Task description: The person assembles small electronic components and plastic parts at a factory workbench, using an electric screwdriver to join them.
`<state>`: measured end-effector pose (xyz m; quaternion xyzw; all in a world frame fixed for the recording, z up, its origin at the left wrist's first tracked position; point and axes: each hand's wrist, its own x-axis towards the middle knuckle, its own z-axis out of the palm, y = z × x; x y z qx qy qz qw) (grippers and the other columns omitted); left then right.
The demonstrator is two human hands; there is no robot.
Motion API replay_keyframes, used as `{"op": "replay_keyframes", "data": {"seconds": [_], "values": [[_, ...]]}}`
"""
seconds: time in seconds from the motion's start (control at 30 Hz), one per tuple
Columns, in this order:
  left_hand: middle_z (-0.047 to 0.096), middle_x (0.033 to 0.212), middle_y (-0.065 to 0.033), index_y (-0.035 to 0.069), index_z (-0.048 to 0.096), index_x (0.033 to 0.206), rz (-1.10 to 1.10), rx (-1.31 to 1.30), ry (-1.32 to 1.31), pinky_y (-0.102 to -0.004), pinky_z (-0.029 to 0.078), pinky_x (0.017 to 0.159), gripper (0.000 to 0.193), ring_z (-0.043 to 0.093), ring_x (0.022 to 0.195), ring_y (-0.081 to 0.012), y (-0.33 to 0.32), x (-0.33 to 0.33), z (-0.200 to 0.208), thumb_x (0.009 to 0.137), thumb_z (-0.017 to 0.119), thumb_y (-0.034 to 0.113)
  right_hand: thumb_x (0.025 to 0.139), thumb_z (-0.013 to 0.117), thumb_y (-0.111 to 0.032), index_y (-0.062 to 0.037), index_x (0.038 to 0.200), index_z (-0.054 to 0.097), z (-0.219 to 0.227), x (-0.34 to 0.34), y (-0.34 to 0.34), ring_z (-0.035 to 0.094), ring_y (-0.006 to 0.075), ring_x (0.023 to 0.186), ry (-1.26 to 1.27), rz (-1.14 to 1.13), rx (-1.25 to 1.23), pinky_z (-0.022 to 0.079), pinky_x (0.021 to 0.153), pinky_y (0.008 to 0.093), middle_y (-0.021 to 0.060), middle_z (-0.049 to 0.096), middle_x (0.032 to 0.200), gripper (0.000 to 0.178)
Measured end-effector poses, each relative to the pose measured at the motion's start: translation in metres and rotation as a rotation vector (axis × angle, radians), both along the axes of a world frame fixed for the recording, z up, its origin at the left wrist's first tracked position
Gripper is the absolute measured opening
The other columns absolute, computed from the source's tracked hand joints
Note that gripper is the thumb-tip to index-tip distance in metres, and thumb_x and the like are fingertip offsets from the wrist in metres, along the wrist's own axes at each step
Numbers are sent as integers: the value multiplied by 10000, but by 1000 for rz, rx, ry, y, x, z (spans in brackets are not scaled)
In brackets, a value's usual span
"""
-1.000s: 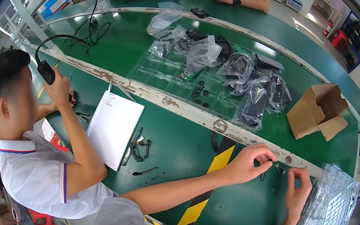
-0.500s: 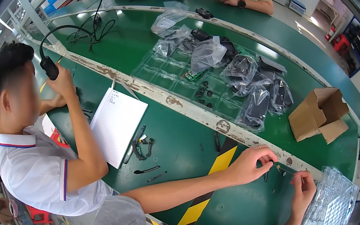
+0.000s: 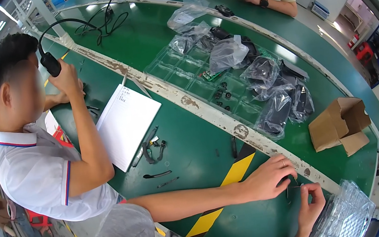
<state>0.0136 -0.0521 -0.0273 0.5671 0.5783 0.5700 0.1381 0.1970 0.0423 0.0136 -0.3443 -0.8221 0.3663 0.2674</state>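
Over the green bench at the lower right, my left hand [image 3: 273, 177] has its fingers curled in a pinch, a ring on one finger. What it grips is too small to make out. Close by, my right hand [image 3: 309, 204] pinches the end of a thin wire-like piece [image 3: 297, 186], which points toward the left fingertips. Under the hands, a small dark slim part [image 3: 287, 193] rests on the bench. A stack of clear plastic trays [image 3: 345, 215] is just right of my right hand.
A person [image 3: 33, 156] at my left holds a black handheld device [image 3: 50, 64] beside an open notebook [image 3: 129, 122]. Small black parts [image 3: 157, 174] lie near it. Beyond the white rail [image 3: 187, 100] are bagged black parts [image 3: 274, 110] and a cardboard box [image 3: 331, 129]. Two people sit opposite.
My hands have come closer together, and less of the thin wire-like piece shows between them. The view has shifted slightly. The person at left still holds the handheld device.
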Motion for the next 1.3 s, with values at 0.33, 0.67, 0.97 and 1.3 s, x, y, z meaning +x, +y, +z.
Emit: {"op": "replay_keyframes", "data": {"seconds": [0.33, 0.67, 0.97, 1.3], "values": [[641, 893, -50, 65, 668, 956, -235, 47, -196, -395, 473, 863, 153, 592, 901, -266, -5, -3, 2, 853, 744, 148, 945, 646, -43, 5, 848, 585, -8, -7, -8, 543, 118, 726, 92, -14, -317, 422, 676, 237, 35, 572, 787, 125], [641, 766, -30, 80, 654, 792, -124, 116, -220, -383, 482, 765, 102, 604, 804, -261, 0, 1, -3, 806, 745, 124, 984, 638, -77, 42, 948, 647, 14, -10, -18, 593, 175, 786, 40, -44, -228, 506, 746, 306, 87, 657, 868, 125], [649, 756, -36, 72, 634, 791, -133, 93, -211, -384, 489, 752, 89, 617, 805, -268, -3, 3, -1, 815, 714, 104, 974, 679, -107, 58, 960, 676, 4, -8, -17, 625, 166, 830, 68, -20, -207, 541, 765, 300, 86, 692, 912, 165], [611, 733, -35, 84, 616, 767, -154, 27, -270, -382, 485, 669, 105, 606, 758, -248, -2, 6, 5, 824, 699, 115, 952, 697, -76, 59, 1013, 695, 13, -6, -19, 646, 194, 864, 158, -12, -240, 551, 807, 306, 105, 705, 978, 148]]}}
